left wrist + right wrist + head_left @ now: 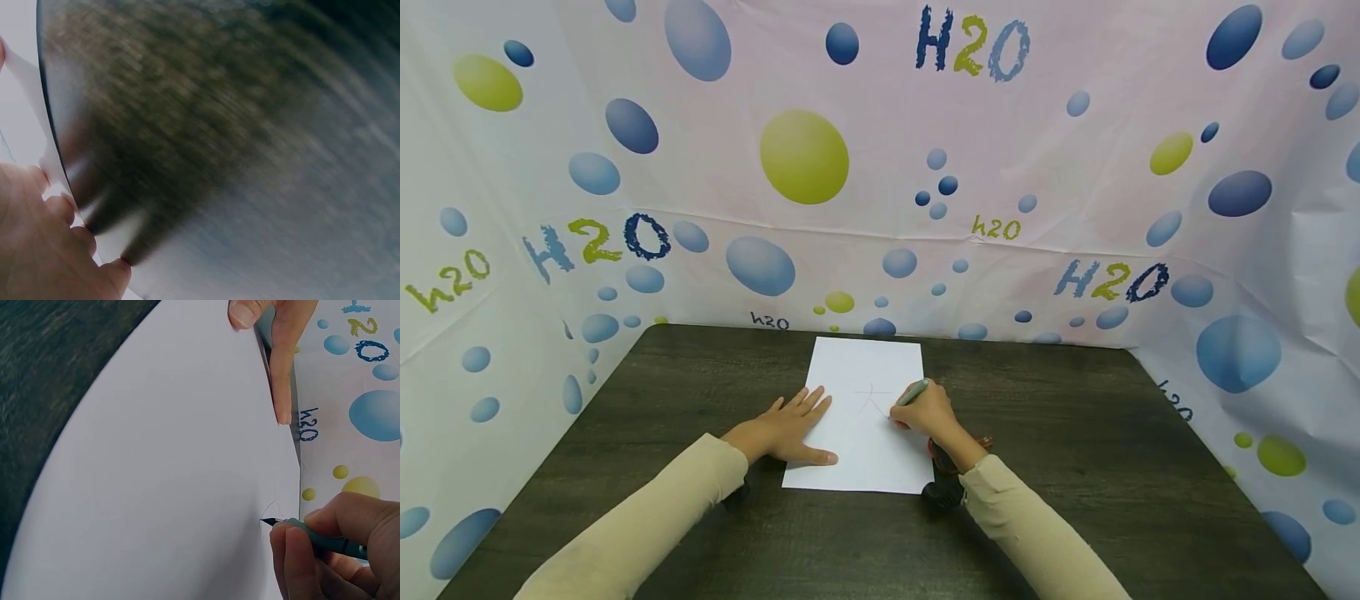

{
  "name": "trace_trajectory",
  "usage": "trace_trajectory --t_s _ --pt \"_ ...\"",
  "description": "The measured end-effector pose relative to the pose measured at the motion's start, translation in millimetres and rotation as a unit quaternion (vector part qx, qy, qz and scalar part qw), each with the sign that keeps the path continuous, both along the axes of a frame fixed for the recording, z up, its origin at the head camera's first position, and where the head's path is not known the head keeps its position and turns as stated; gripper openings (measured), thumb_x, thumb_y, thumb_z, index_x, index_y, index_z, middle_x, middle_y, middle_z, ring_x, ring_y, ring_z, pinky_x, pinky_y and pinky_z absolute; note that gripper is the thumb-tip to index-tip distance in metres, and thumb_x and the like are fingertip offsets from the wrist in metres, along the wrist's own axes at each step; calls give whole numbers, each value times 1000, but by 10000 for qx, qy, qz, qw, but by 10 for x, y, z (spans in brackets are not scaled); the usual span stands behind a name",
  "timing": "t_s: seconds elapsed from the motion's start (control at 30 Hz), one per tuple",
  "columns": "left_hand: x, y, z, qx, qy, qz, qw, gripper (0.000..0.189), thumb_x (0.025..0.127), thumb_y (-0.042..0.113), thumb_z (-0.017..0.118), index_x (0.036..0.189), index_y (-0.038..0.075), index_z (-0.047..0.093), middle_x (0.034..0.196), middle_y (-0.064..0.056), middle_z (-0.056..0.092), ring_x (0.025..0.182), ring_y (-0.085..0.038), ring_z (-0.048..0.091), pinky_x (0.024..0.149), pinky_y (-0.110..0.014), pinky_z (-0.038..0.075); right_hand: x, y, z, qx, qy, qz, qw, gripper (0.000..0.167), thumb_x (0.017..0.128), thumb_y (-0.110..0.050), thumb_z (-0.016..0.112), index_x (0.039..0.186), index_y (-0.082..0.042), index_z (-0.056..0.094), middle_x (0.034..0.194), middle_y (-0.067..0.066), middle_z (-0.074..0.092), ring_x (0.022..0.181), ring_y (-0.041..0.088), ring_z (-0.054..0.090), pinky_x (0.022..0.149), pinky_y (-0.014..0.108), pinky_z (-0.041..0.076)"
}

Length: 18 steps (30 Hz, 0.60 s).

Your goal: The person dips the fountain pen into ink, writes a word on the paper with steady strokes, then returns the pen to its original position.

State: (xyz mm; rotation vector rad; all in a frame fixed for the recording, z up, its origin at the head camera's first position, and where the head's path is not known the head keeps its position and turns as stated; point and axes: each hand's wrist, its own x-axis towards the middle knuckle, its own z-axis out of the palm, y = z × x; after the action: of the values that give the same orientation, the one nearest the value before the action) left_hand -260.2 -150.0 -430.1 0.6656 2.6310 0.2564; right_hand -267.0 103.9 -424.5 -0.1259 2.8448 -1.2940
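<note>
A white sheet of paper [857,454] lies on the dark table, with a few thin crossing lines drawn on its middle. My left hand [790,429] rests flat at the paper's left edge, fingers spread and thumb stretched across the lower part. In the left wrist view, the fingertips of that hand [50,244] meet the paper's edge. My right hand [928,411] pinches a green pen [913,392] near the drawn lines. The right wrist view shows the pen [334,544] with its dark tip touching the paper at the end of a line.
The dark wood-grain table [1060,467] spreads out on both sides of the paper. A white backdrop [880,108] printed with blue and green bubbles and H2O lettering stands behind and at the sides. Dark wrist-camera gear [943,492] sits under the right wrist.
</note>
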Motion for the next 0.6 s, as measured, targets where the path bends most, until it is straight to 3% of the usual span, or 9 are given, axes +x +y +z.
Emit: trace_trajectory --t_s 0.1,0.2,0.3,0.5,0.6 --pt "0 4 -10 -20 -3 -9 10000 104 82 72 53 156 12 9 162 -9 -2 148 -33 -1 114 -61 5 -19 12 15 -465 -126 14 9988 11 78 -8 72 68 -7 68 54 -1 63 48 11 57 46 24 44" --pt "-10 2 -22 4 1 -17 10000 105 82 72 53 156 12 9 162 -10 -2 148 -33 -1 114 -61 5 -41 26 104 -1052 -307 -31 9940 9 82 -8 71 75 -4 68 63 3 68 57 14 66 60 30 57" --pt "-21 -1 -30 2 22 6 10000 105 82 73 52 156 13 9 162 -8 -2 148 -32 -2 114 -61 5 -68 48 230 -1466 -409 -102 9883 9 83 -8 71 79 -1 68 70 6 70 63 15 70 69 36 59" --pt "-5 -2 -14 31 -12 -7 10000 104 83 71 54 156 11 9 162 -10 -2 148 -33 -2 113 -61 5 -97 125 358 -1588 -370 -187 9864 10 85 -10 70 84 0 70 76 7 71 67 15 70 67 29 58" --pt "4 -1 -7 23 -34 -5 10000 104 83 70 54 156 11 9 162 -10 -2 148 -33 -2 114 -61 4 -86 187 388 -1571 -373 -235 9866 11 85 -12 69 86 -1 69 77 7 72 68 14 71 70 30 58"
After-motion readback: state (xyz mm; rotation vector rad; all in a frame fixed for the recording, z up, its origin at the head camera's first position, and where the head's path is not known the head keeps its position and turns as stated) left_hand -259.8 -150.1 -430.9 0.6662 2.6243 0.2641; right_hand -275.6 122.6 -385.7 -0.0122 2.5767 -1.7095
